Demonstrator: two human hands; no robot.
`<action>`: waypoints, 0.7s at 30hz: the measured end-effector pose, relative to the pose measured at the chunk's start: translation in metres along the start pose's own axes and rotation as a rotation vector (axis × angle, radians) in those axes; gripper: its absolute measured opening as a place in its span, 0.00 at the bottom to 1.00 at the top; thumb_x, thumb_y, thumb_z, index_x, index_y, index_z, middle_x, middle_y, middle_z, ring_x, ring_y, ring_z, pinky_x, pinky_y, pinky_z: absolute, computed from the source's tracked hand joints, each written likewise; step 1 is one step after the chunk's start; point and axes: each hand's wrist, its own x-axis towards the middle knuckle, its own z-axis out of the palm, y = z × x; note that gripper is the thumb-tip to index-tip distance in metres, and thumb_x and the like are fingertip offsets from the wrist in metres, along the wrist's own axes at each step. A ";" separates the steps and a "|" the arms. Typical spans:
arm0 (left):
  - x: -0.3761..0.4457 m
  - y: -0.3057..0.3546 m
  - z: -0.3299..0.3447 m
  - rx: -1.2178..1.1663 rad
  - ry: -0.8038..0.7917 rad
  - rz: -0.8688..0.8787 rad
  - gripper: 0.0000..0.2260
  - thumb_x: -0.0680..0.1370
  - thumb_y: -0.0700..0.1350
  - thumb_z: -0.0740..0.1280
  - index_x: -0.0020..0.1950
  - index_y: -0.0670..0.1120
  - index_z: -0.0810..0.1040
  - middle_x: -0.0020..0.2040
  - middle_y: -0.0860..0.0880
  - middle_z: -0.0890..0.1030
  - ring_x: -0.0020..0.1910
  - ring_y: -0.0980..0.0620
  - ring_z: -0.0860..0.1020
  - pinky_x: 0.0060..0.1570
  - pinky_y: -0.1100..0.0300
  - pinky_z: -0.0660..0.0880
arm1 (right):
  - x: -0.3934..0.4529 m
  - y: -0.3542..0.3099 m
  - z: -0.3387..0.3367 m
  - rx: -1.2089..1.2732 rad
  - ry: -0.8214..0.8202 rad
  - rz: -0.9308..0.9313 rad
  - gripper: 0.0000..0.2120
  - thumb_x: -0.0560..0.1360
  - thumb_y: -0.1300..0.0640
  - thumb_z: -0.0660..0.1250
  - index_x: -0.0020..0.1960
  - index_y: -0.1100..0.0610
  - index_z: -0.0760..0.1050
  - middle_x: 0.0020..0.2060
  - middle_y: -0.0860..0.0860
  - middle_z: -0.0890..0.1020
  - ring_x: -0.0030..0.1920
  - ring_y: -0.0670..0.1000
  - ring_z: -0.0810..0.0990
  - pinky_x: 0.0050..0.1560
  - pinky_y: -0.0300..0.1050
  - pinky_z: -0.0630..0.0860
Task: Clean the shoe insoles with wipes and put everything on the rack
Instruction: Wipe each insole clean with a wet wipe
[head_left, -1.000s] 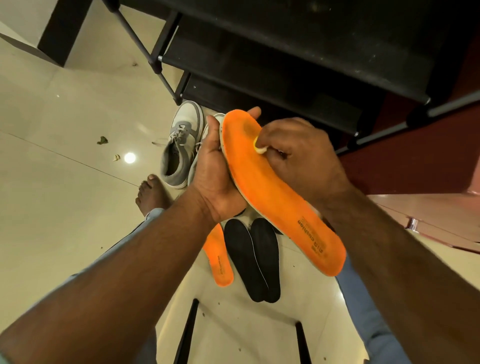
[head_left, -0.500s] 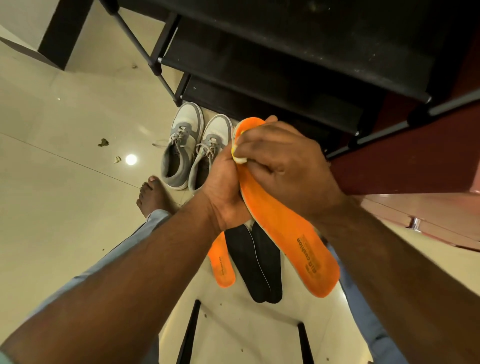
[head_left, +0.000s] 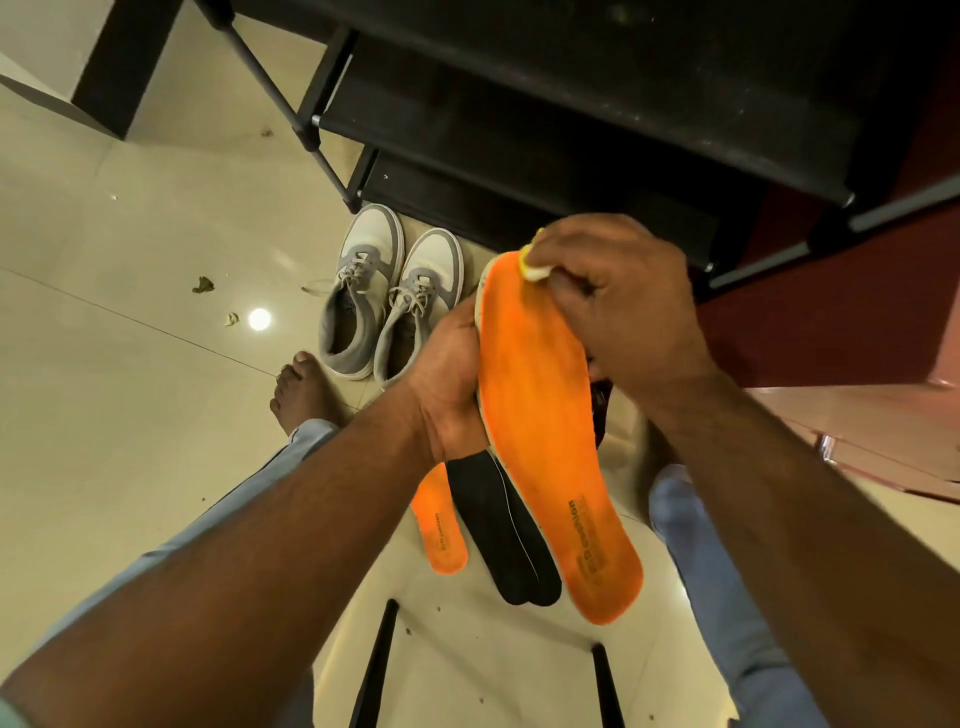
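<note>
Glossy cream floor tiles fill most of what you're looking down at, with a black shoe rack standing at the far side and a dark red cabinet front off to your right. You've got the orange insole up in the air in front of you, top face toward you, toe end pointing at the rack and heel end hanging down toward your knees. Your left hand is wrapped around its left edge about midway, fingers tucked behind it where you can't see them. Your right hand is curled tight on a small wadded wipe, whitish with a yellow bit, and it's pressed right on the toe end of the insole. Down on the floor below, a second orange insole lies just beside a pair of black insoles, the black ones overlapping each other and partly hidden behind the one you're holding. A pair of grey and white sneakers sits side by side on the floor, toes right up at the foot of the rack. Your bare foot is planted near the sneakers' heels, and a few bits of leaf litter are scattered on the tiles further left.
</note>
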 end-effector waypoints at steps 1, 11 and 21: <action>-0.001 0.001 0.001 0.000 0.001 -0.013 0.28 0.81 0.60 0.52 0.47 0.46 0.87 0.47 0.44 0.86 0.44 0.46 0.85 0.47 0.51 0.82 | 0.000 0.004 -0.003 0.022 0.025 0.070 0.08 0.71 0.68 0.66 0.48 0.63 0.82 0.47 0.57 0.83 0.49 0.56 0.81 0.50 0.55 0.79; 0.004 0.005 -0.002 0.093 0.269 0.207 0.22 0.81 0.60 0.60 0.61 0.45 0.79 0.51 0.43 0.84 0.51 0.44 0.81 0.59 0.44 0.77 | 0.006 -0.018 -0.001 0.374 0.111 0.337 0.09 0.72 0.67 0.69 0.50 0.58 0.82 0.47 0.49 0.82 0.49 0.43 0.81 0.51 0.32 0.75; 0.004 0.007 0.001 0.119 0.246 0.361 0.13 0.76 0.46 0.69 0.57 0.41 0.76 0.47 0.43 0.82 0.45 0.46 0.81 0.45 0.50 0.80 | 0.004 -0.012 0.000 0.355 0.021 0.513 0.10 0.72 0.64 0.71 0.50 0.52 0.81 0.46 0.46 0.82 0.48 0.41 0.80 0.49 0.30 0.75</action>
